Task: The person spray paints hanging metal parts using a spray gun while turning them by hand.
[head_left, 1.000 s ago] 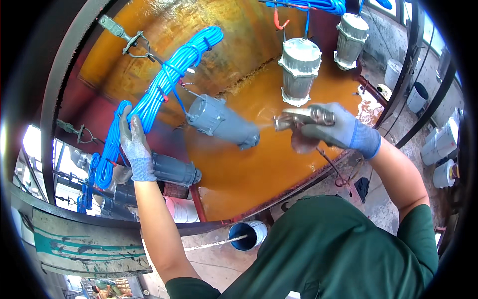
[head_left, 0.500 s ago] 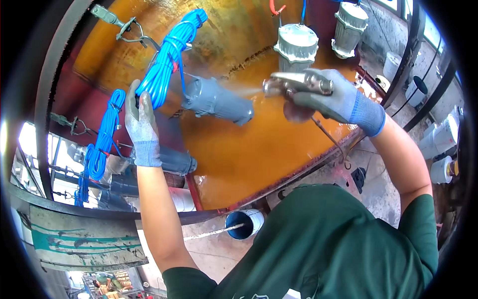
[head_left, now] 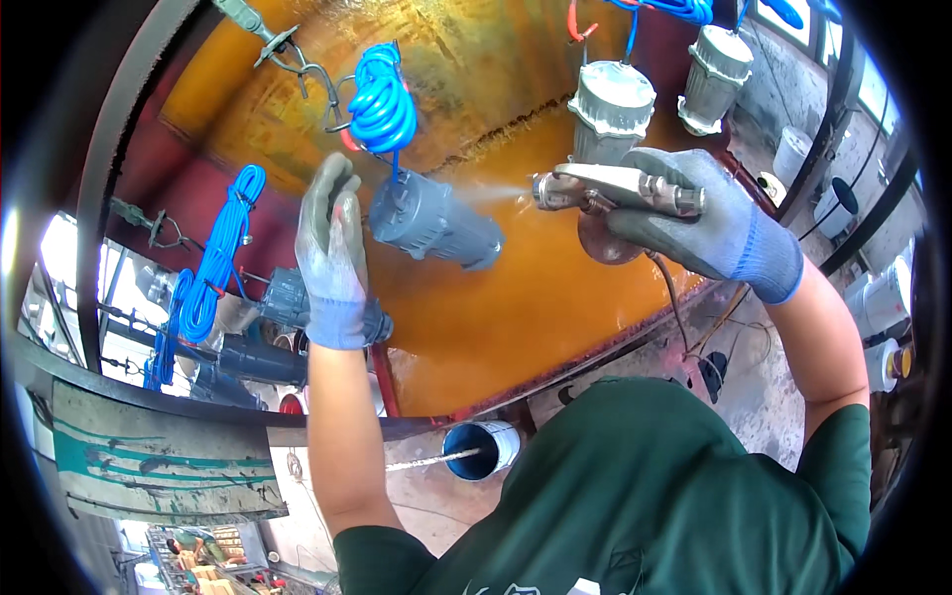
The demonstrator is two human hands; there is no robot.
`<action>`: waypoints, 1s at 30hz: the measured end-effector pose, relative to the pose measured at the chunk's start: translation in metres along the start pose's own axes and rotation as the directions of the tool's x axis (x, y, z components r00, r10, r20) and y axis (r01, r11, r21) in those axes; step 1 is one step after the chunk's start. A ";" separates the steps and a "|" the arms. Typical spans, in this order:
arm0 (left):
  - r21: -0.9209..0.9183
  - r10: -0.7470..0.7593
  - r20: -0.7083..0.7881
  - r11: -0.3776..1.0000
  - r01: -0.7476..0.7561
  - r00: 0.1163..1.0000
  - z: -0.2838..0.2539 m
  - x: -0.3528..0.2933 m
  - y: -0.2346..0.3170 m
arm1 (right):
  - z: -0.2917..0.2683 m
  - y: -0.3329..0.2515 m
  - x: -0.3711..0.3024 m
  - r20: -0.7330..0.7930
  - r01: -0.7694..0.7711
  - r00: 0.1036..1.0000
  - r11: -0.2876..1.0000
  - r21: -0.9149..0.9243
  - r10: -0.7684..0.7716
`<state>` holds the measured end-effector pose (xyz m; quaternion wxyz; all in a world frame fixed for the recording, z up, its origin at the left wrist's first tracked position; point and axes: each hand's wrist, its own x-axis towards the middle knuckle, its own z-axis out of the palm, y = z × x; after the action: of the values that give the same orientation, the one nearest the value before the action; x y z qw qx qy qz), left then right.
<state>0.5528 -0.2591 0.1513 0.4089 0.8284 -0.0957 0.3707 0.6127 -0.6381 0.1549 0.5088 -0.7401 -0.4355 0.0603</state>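
A spray gun (head_left: 627, 184) is gripped in my gloved right hand (head_left: 694, 213), its nozzle facing left. From it a pale mist reaches a dark grey pump or motor body (head_left: 436, 220), which hangs tilted below a coil of blue cable (head_left: 382, 104). My gloved left hand (head_left: 332, 248) is raised just left of that body, fingers stretched upward and nothing held in it. It appears apart from the coil. A round cup under the gun is partly hidden by my right hand, and a hose (head_left: 669, 297) runs down from the gun.
Behind is an orange-stained booth basin (head_left: 516, 337). Unpainted silver bodies (head_left: 612, 104) hang at right; grey ones (head_left: 260, 359) with blue cable coils (head_left: 223, 253) hang at left. A hook and chain (head_left: 273, 45) hold the middle coil. A bucket (head_left: 486, 451) stands below.
The middle cable coil and grey body have turned, and my left hand has come off the coil, moving right and down. The gun has shifted slightly right; its spray shows more clearly.
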 end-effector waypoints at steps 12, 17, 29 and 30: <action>-0.394 -0.784 -0.163 0.608 0.689 0.599 0.058 -0.386 -0.174 | -0.001 -0.047 0.016 0.201 0.084 0.979 0.926 -0.367 -0.009; 0.349 -0.707 0.076 0.680 0.645 0.703 0.057 -0.554 -0.195 | 0.003 -0.061 0.023 0.160 0.019 0.986 0.903 -0.428 0.055; 0.508 -0.947 0.158 0.322 0.799 0.281 0.005 -0.674 -0.156 | -0.002 -0.071 0.069 0.014 0.030 1.000 0.888 -0.459 -0.027; 0.488 -0.962 0.145 0.273 0.829 0.231 0.002 -0.669 -0.154 | -0.001 -0.058 0.073 -0.055 0.122 0.986 0.897 -0.426 -0.160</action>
<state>0.1521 -0.2580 -0.4065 0.3806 0.8353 0.3798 -0.1147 0.6242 -0.5816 0.2284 0.3591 -0.8007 -0.4680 -0.1049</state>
